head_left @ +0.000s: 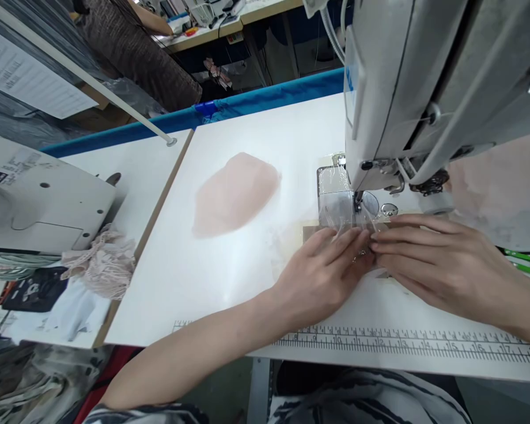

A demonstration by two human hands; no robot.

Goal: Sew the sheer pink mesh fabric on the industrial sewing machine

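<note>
Both hands are at the sewing machine (393, 88), right half of the white counter (229, 282), a bit in from its near edge. Left hand (324, 274): fingers bent and drawn close together, tips down on a sheer pale fabric (342, 211) just in front of the presser foot (357, 200). Right hand (441, 262): fingers long, nearly straight, side by side, tips on the same fabric and meeting the left's. Thumbs are mostly hidden, so I can't tell whether either one pinches the cloth or only presses it. Fabric lies over the metal plate, running in under the foot.

Pale pink piece (236, 194) lies flat toward the counter's far left corner, well apart from the hands. More pink cloth (499, 188) on the right side, past the machine head; a green-handled tool (527, 262) near the right wrist. Ruler scale (380, 344) runs along the near edge, blue cloth (274, 94) along the far edge. Past the left edge: second machine (44, 194), with a pale bundle (106, 262) beside it.
</note>
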